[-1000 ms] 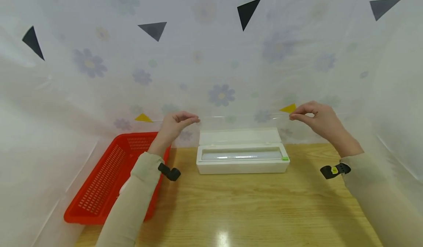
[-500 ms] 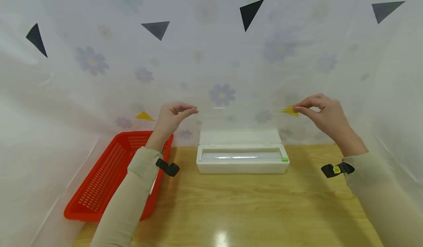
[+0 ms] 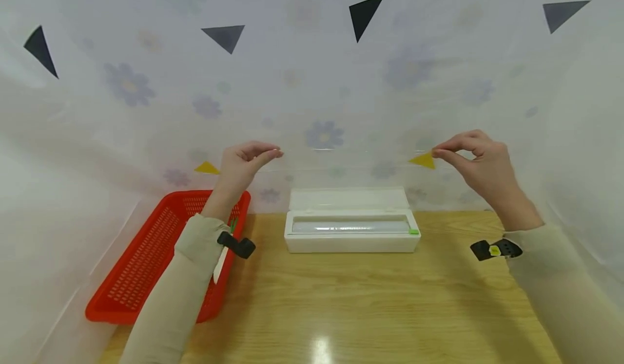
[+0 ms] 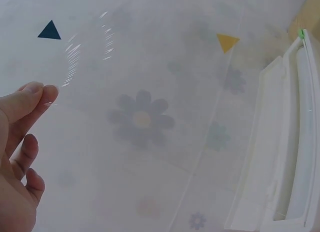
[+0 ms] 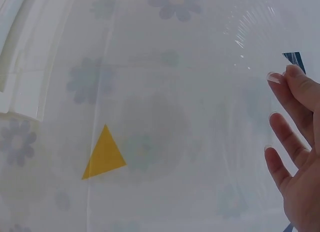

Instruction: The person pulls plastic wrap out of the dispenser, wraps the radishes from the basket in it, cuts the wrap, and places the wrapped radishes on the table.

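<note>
A clear sheet of cling film [image 3: 322, 149] stretches between the two hands, seen mainly by its shiny top edge; in the left wrist view the film [image 4: 73, 61] shows bright creases. Thumb and forefinger of my left hand [image 3: 238, 170] pinch its left end. At the other end, my right hand [image 3: 480, 163] pinches it between thumb and fingertips, the other fingers loosely bent in the right wrist view. Below and between them stands a white cling film dispenser [image 3: 351, 244], lid [image 3: 348, 199] raised, with the film roll [image 3: 351, 227] inside and a green slider [image 3: 413, 232] at its right end.
A red plastic basket [image 3: 109, 315] stands left of the dispenser, partly behind the left forearm; a white item [image 3: 220, 266] and something green [image 3: 233, 225] lie in it. The wooden table [image 3: 361, 304] meets a pale flowered curtain [image 3: 312, 88] with triangle markers.
Both hands have risen, the left also moving a little to the left. The film's shiny top edge has gone up with them. The dispenser stays in place with its lid raised.
</note>
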`<state>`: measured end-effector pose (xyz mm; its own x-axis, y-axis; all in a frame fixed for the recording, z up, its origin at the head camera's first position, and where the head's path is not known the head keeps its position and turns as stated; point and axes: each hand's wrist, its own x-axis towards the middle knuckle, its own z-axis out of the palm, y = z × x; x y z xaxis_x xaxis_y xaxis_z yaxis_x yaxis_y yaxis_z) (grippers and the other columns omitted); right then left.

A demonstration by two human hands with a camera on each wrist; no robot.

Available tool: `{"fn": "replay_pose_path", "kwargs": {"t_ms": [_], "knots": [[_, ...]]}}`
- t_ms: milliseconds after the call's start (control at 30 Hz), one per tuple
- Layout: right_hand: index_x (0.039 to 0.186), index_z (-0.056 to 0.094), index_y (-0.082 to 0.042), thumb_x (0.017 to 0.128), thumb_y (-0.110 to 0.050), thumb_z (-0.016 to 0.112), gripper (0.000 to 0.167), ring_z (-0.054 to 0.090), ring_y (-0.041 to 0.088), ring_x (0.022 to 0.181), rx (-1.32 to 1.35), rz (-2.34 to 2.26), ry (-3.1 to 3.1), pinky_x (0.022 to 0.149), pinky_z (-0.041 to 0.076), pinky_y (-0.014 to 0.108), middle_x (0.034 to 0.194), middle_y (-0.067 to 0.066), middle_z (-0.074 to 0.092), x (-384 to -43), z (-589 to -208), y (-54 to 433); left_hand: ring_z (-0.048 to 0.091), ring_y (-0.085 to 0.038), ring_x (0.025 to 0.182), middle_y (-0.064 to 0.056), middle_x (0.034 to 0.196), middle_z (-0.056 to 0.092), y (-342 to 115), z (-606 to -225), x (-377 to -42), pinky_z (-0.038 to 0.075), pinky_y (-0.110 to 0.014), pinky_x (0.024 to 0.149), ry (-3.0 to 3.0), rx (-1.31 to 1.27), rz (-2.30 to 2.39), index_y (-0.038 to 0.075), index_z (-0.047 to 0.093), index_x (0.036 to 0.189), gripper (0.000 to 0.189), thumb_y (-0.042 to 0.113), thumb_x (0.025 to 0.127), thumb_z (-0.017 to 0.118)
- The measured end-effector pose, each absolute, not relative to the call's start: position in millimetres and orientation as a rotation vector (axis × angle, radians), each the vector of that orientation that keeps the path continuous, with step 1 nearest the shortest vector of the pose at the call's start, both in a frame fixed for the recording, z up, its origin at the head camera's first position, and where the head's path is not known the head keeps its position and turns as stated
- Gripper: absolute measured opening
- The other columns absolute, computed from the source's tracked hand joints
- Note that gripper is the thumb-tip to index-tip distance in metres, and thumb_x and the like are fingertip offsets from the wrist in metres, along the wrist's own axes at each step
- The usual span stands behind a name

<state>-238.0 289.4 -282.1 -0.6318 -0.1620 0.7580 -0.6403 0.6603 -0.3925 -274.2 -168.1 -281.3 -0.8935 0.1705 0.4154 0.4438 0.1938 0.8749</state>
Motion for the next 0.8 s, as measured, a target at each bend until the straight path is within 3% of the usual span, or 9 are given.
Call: {"fn": "replay_pose_path", "kwargs": {"t_ms": [333, 500, 633, 800], "knots": [[0.096, 0.081, -0.004, 0.088, 0.003, 0.080, 0.012, 0.052, -0.009, 0.096, 0.680, 0.827, -2.170, 0.079, 0.039, 0.013, 0.097, -0.025, 0.063, -213, -281, 290, 0.066, -0.022, 0.114, 0.001, 0.106, 0.079, -177, -281, -248, 0.049, -0.041, 0.108, -2.274, -0.633, -1.797, 0.007, 0.078, 0.115, 0.022, 0.020, 0.098, 0.074], [0.097, 0.081, -0.006, 0.086, 0.009, 0.079, 0.019, 0.054, -0.006, 0.096, 0.703, 0.852, -2.204, 0.077, 0.040, 0.011, 0.097, -0.021, 0.066, -197, -286, 293, 0.065, -0.020, 0.116, 0.002, 0.108, 0.078, -182, -287, -233, 0.048, -0.042, 0.108, -2.357, -0.617, -1.760, 0.011, 0.079, 0.115, 0.022, 0.024, 0.099, 0.075], [0.095, 0.081, -0.009, 0.080, 0.015, 0.080, 0.028, 0.057, -0.004, 0.095, 0.737, 0.853, -2.229, 0.076, 0.042, 0.008, 0.096, -0.015, 0.067, -180, -292, 298, 0.067, -0.019, 0.115, 0.002, 0.109, 0.079, -185, -296, -216, 0.050, -0.036, 0.105, -2.404, -0.625, -1.771, 0.013, 0.080, 0.112, 0.019, 0.025, 0.098, 0.075], [0.095, 0.081, -0.016, 0.077, 0.014, 0.082, 0.035, 0.059, -0.003, 0.099, 0.853, 0.819, -2.238, 0.079, 0.045, 0.007, 0.096, -0.009, 0.069, -160, -300, 303, 0.071, -0.021, 0.107, -0.001, 0.105, 0.079, -189, -310, -193, 0.055, -0.031, 0.097, -2.386, -0.705, -1.814, 0.008, 0.080, 0.110, 0.015, 0.015, 0.097, 0.076]]}}
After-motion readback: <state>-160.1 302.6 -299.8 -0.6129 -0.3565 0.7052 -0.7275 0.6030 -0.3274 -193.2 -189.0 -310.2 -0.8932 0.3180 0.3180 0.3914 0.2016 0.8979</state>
